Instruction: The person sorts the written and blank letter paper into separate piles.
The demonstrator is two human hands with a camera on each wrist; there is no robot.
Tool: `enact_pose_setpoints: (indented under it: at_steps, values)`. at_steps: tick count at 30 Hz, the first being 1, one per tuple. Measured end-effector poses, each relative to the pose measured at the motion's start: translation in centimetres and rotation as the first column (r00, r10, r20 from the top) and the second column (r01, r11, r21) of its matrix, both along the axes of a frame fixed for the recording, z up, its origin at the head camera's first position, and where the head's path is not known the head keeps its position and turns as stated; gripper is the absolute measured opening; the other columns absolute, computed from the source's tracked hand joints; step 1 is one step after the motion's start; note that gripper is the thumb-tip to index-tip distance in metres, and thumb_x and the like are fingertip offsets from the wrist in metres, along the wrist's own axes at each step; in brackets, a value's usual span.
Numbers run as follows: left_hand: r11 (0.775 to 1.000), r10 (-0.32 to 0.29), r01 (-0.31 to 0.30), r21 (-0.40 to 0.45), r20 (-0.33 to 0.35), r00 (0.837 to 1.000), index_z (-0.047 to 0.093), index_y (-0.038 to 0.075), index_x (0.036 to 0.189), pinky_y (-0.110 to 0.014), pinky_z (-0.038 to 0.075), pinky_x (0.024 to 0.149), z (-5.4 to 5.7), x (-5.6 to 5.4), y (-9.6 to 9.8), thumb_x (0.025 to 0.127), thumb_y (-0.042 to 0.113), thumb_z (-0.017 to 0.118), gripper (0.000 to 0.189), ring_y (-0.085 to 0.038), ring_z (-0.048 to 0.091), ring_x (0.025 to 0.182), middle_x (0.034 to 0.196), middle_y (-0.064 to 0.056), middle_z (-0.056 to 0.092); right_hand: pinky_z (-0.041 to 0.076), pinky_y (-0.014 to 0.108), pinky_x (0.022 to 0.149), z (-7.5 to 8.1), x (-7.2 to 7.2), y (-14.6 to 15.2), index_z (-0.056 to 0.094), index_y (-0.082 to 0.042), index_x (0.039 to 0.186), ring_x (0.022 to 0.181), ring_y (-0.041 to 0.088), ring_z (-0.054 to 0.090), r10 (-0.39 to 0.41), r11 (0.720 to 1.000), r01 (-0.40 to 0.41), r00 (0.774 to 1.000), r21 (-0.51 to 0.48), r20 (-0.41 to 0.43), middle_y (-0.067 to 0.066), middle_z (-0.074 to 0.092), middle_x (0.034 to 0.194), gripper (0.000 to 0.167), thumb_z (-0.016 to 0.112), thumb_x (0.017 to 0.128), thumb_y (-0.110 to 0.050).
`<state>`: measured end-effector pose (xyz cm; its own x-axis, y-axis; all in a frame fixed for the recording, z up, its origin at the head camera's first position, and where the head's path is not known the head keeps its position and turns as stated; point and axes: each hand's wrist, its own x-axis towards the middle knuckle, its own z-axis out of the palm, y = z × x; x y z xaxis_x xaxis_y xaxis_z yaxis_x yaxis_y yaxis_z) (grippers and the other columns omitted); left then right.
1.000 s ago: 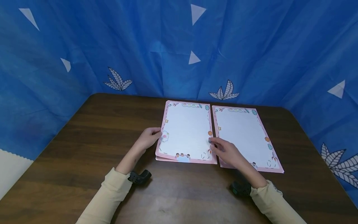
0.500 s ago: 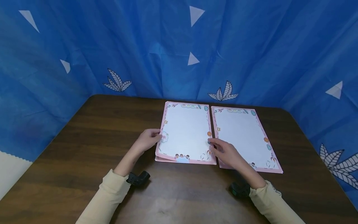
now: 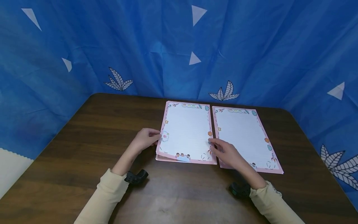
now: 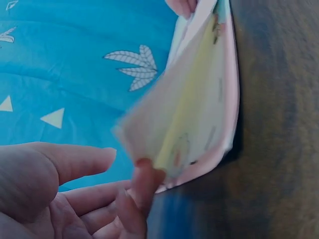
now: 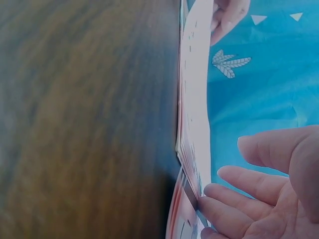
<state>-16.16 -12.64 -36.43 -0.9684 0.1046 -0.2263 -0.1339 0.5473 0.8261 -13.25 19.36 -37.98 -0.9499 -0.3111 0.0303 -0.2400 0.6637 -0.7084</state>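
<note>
Possibly, as the bent fingers of the left hand (image 3: 143,140), thumb apart, only support lifted pages (image 4: 164,107) at nine o'clock of the left paper stack (image 3: 185,133), itself at twelve, while the right hand (image 3: 226,152) touches four o'clock with relaxed fingers, pages may slip and crease.

Two rectangular stacks of pink-bordered white paper (image 3: 185,133), one bare left hand (image 3: 144,139) and one bare right hand (image 3: 226,151).
Two cream cloth sleeves (image 3: 107,191), two black wrist cameras (image 3: 136,177), one dark brown wooden table (image 3: 181,196) and one blue cloth backdrop (image 3: 173,31); in the head view it shows five pale angular shapes (image 3: 198,15) and three white, dark-outlined leaf sprigs (image 3: 117,81).
</note>
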Motion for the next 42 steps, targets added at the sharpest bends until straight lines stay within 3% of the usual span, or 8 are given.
enact_pose_setpoints:
  at_steps: [8, 18, 26, 30, 37, 39, 42]
  values:
    - [0.994, -0.021, 0.017, -0.106, -0.036, 0.999, 0.060, -0.005, 0.120, -0.042, 0.047, 0.084, 0.8, 0.5, 0.7, 0.095, 0.020, 0.054, 0.036, -0.029, 0.056, 0.099, 0.114, -0.018, 0.061, 0.043, 0.045, 0.089, 0.0, 0.0, 0.1, 0.055, 0.004, 0.125, 0.113, 0.038, 0.052, 0.010, 1.000, -0.010, 1.000, -0.005, -0.010, 0.025, 0.051, 0.127, 0.035, 0.058, 0.093, -0.009]
    - [0.997, -0.012, 0.010, -0.079, -0.019, 1.000, 0.050, -0.006, 0.130, -0.041, 0.047, 0.086, 1.8, 1.2, 1.3, 0.097, 0.019, 0.052, 0.042, -0.031, 0.056, 0.108, 0.124, -0.022, 0.055, 0.043, 0.044, 0.089, 0.0, -0.1, 0.1, 0.054, 0.004, 0.125, 0.114, 0.038, 0.051, 0.021, 1.000, -0.021, 1.000, -0.008, 0.000, 0.026, 0.051, 0.127, 0.035, 0.058, 0.093, -0.010]
    - [1.000, 0.030, -0.030, 0.006, -0.011, 1.000, 0.049, -0.008, 0.129, -0.035, 0.052, 0.077, 1.9, 1.1, 0.8, 0.096, 0.016, 0.053, 0.041, -0.028, 0.063, 0.095, 0.120, -0.025, 0.056, 0.043, 0.045, 0.089, 0.0, -0.1, 0.0, 0.054, 0.004, 0.126, 0.114, 0.039, 0.051, 0.012, 1.000, -0.012, 1.000, 0.001, 0.004, 0.026, 0.051, 0.127, 0.036, 0.057, 0.093, -0.010]
    - [0.999, 0.049, -0.050, 0.006, 0.004, 0.999, 0.050, -0.008, 0.129, -0.033, 0.052, 0.076, 1.8, 1.2, 0.7, 0.096, 0.016, 0.053, 0.041, -0.026, 0.064, 0.091, 0.119, -0.024, 0.057, 0.043, 0.045, 0.089, 0.0, -0.1, 0.1, 0.054, 0.004, 0.126, 0.114, 0.039, 0.051, 0.011, 1.000, -0.011, 1.000, -0.005, 0.008, 0.026, 0.051, 0.128, 0.036, 0.057, 0.093, -0.011]
    - [0.995, 0.009, -0.014, -0.095, -0.049, 0.999, 0.052, -0.006, 0.129, -0.042, 0.048, 0.085, 1.7, 1.6, 1.0, 0.096, 0.019, 0.052, 0.041, -0.031, 0.058, 0.105, 0.121, -0.021, 0.057, 0.043, 0.045, 0.089, -0.2, -0.1, 0.2, 0.054, 0.003, 0.127, 0.114, 0.039, 0.051, 0.002, 1.000, -0.002, 1.000, -0.010, 0.016, 0.025, 0.050, 0.129, 0.037, 0.058, 0.093, -0.011]
    - [0.991, -0.006, -0.005, -0.133, -0.077, 0.997, 0.052, -0.006, 0.129, -0.041, 0.050, 0.081, 1.7, 1.8, 1.2, 0.096, 0.018, 0.052, 0.040, -0.031, 0.060, 0.098, 0.115, -0.021, 0.060, 0.043, 0.045, 0.089, -0.3, -0.1, 0.1, 0.054, 0.003, 0.127, 0.115, 0.039, 0.051, 0.000, 1.000, 0.000, 1.000, -0.008, 0.017, 0.025, 0.050, 0.129, 0.037, 0.059, 0.092, -0.011]
    - [0.978, -0.042, 0.020, -0.206, -0.102, 0.994, 0.051, -0.005, 0.130, -0.034, 0.048, 0.062, 1.8, 2.2, 1.7, 0.096, 0.017, 0.052, 0.041, -0.028, 0.058, 0.071, 0.091, -0.018, 0.063, 0.043, 0.045, 0.089, -0.3, -0.2, 0.1, 0.054, 0.003, 0.127, 0.114, 0.039, 0.051, 0.003, 1.000, -0.003, 1.000, -0.002, 0.016, 0.025, 0.050, 0.129, 0.037, 0.058, 0.092, -0.010]
